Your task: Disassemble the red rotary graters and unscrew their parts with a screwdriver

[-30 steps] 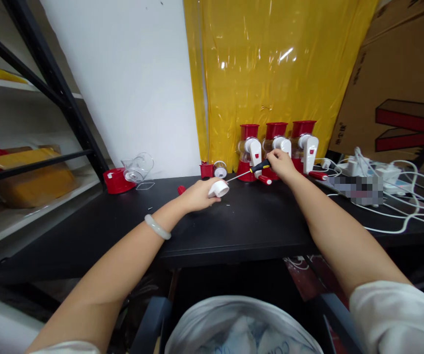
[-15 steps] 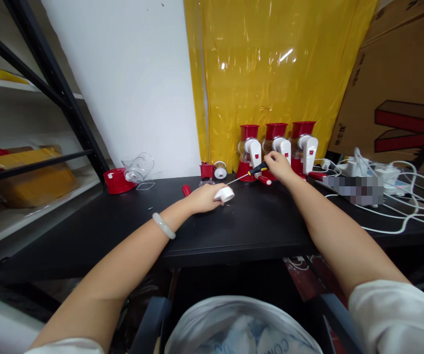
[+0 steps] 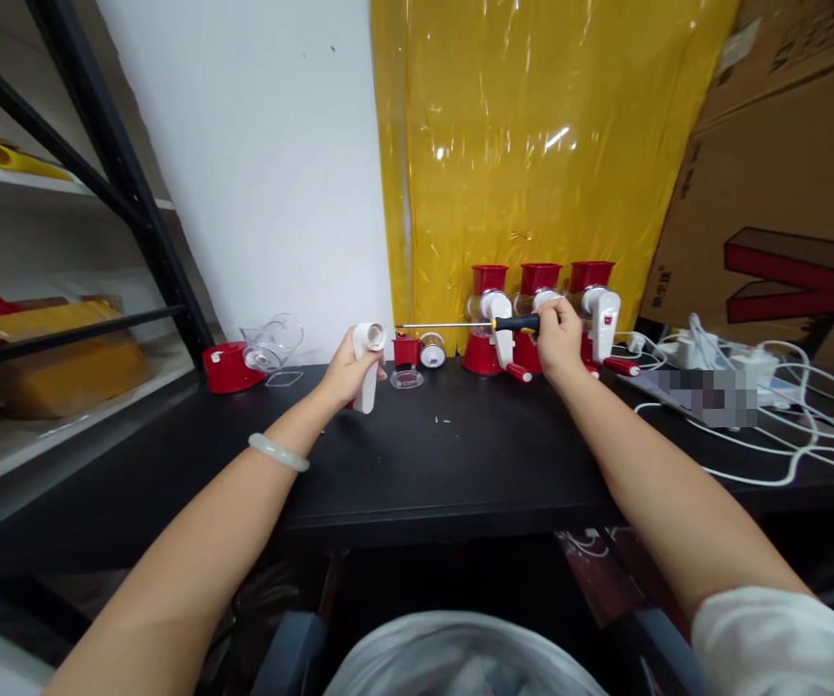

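My left hand (image 3: 348, 375) is closed around a white crank handle (image 3: 366, 379), held upright with its round hollow end on top. In my right hand (image 3: 560, 335) is a screwdriver (image 3: 516, 324) with a black and yellow grip. Its long shaft points left, level, and the tip is a little apart from the crank handle. Behind the hands, a small red part (image 3: 406, 351) and a round white-and-clear drum (image 3: 432, 351) stand on the black table, with a clear oval piece (image 3: 407, 380) before them. Small screws (image 3: 443, 420) lie near the middle.
Red-and-white rotary graters (image 3: 490, 319) stand along the yellow curtain (image 3: 532, 145). At the left are a red base (image 3: 230, 367) and a clear housing (image 3: 272, 345). White cables (image 3: 797, 425) tangle at the right beside a large cardboard box (image 3: 786, 193).
My left hand has moved left and turned the crank handle upright. The screwdriver has come away from it and swung level, as my right hand shifted slightly right.
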Available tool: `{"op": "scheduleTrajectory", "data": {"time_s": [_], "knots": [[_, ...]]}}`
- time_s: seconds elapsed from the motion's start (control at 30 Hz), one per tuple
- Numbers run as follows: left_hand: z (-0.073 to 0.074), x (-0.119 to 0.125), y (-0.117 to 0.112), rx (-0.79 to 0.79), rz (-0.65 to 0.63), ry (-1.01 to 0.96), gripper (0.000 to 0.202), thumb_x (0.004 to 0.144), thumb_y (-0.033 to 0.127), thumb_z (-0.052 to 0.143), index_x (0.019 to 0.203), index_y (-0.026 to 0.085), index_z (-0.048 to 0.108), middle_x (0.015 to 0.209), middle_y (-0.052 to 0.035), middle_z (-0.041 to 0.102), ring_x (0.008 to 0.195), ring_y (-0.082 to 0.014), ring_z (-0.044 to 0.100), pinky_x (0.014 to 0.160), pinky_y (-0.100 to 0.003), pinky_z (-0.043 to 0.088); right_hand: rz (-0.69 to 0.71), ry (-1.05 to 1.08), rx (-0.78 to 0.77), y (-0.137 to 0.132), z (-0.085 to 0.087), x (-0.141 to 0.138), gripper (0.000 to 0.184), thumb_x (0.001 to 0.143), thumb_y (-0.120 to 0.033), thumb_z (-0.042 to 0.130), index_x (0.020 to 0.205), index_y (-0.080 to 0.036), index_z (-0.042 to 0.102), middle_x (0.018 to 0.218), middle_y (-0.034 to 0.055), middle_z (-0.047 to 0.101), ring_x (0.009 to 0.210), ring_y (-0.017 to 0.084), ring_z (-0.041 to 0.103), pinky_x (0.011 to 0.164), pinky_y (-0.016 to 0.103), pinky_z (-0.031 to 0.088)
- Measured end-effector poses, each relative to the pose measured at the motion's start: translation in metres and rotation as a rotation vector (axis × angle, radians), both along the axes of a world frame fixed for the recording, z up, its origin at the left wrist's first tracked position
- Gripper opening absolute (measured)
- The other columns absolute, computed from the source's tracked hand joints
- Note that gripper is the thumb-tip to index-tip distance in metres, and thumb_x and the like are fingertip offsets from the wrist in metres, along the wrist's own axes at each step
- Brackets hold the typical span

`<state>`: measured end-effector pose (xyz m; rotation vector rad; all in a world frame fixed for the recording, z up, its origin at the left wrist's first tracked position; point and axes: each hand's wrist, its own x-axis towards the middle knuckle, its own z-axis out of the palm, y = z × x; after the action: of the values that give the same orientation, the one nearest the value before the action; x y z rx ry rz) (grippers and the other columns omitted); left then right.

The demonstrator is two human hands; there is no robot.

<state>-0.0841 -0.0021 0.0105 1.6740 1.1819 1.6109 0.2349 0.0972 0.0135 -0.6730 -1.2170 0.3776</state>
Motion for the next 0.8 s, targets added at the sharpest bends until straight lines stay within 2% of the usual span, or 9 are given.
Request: {"op": "scheduleTrajectory", "data": {"time_s": [0.13,0.27,0.43,0.67,0.8], "knots": [[-0.007,-0.001,0.012,0.067,-0.048,-0.126,0.054,0.075,0.031,0.067,0.122,0.022,0.04,0.081,0.0029,0.062,0.069,-0.0153,0.066,0.071,-0.034,0.055,0.008,-0.031,0.125,-0.017,0.001,-0.014,0.024,0.087,-0.04,0.051,0.073,-0.021,0.051,0.066,-0.0031,0.048,0.059,0.011,0.046,0.056,0.025,0.039],[-0.015,-0.001,0.018,0.176,-0.038,-0.024,0.066,0.079,0.036,0.066,0.135,0.022,0.034,0.097,-0.0034,0.064,0.09,-0.0198,0.065,0.084,-0.038,0.054,-0.001,-0.079,0.183,-0.025,-0.001,-0.021,0.027,0.089,-0.042,0.051,0.072,-0.021,0.051,0.067,-0.0023,0.049,0.06,0.012,0.046,0.058,0.027,0.04],[-0.019,-0.005,0.02,0.239,0.012,0.112,0.066,0.082,0.038,0.065,0.138,0.021,0.034,0.106,-0.0072,0.06,0.092,-0.0204,0.064,0.088,-0.043,0.053,-0.002,-0.099,0.204,-0.022,-0.004,-0.02,0.025,0.09,-0.04,0.05,0.074,-0.021,0.051,0.07,-0.0012,0.052,0.066,0.014,0.051,0.064,0.028,0.042],[-0.023,-0.006,0.022,0.333,0.127,0.158,0.058,0.08,0.033,0.067,0.131,0.023,0.04,0.109,-0.0062,0.056,0.098,-0.021,0.062,0.089,-0.043,0.053,-0.004,-0.107,0.225,-0.023,-0.003,-0.02,0.024,0.09,-0.038,0.049,0.073,-0.021,0.051,0.07,-0.0009,0.053,0.068,0.015,0.052,0.066,0.029,0.043],[-0.022,-0.006,0.021,0.339,0.148,0.171,0.056,0.079,0.029,0.066,0.13,0.023,0.041,0.11,-0.0063,0.055,0.099,-0.0205,0.06,0.091,-0.042,0.052,0.003,-0.12,0.209,-0.021,-0.005,-0.019,0.023,0.09,-0.037,0.049,0.074,-0.021,0.051,0.069,-0.0013,0.052,0.067,0.015,0.051,0.067,0.03,0.044]]}}
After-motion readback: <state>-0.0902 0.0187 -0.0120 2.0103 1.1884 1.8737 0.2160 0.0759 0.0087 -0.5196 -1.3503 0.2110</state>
